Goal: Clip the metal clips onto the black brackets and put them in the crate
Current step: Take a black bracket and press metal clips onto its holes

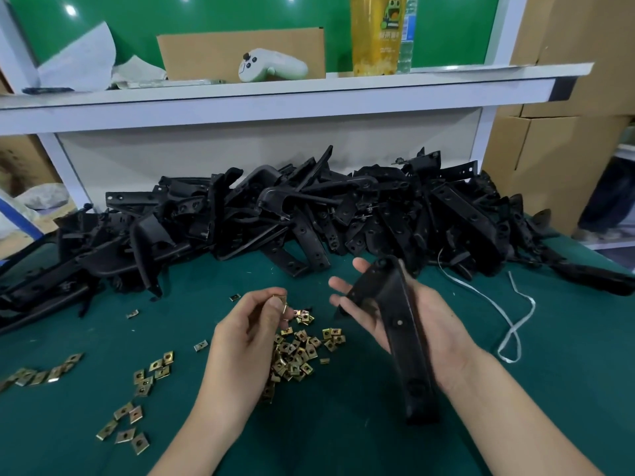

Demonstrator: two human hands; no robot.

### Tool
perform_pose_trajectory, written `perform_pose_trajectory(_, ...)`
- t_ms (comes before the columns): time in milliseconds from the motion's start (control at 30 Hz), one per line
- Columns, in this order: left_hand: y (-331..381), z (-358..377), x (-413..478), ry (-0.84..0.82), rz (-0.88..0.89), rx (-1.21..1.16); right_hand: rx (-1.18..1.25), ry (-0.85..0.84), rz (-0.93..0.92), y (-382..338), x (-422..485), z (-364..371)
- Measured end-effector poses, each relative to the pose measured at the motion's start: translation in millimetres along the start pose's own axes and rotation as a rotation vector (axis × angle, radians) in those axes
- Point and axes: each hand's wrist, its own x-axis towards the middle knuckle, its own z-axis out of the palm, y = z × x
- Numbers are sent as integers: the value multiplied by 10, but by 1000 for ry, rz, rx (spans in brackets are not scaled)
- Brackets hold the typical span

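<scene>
Nearest, the right hand (pixel 438 326) carries a long matte black bracket (pixel 400 338) across its palm, grip wide with fingers straight, while the left hand (pixel 245 338) pinches one brassy metal clip (pixel 280 301) (small, folded) just above loose squarish clips (pixel 297 355) heaped on the green worktop (pixel 343 427).

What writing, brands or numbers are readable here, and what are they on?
On the yellow cup: a frog cartoon with pale characters beneath it, too blurred to read.
On the bottle behind it: a blue label, print too small to read.
No other text shows, so nothing can be quoted.
</scene>
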Motion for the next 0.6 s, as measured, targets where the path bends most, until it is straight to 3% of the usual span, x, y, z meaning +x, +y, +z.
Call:
perform_pose_trajectory(267, -48, 22, -28, 7, -24, 82, -26, -60, -57, 3, -54, 80)
perform_pose_trajectory(333, -36, 25, -28, 10, -16, 89, -108, 4, -188, 1, -51, 140)
perform_pose_trajectory(500, -38, 34, -48, -7, 20, 111, -384, 110, -712, -58, -68, 204)
perform_pose_trajectory(600, -81, 45, -68, -28, 42, 170, -824, 126, -1005, -17, -110, 143)
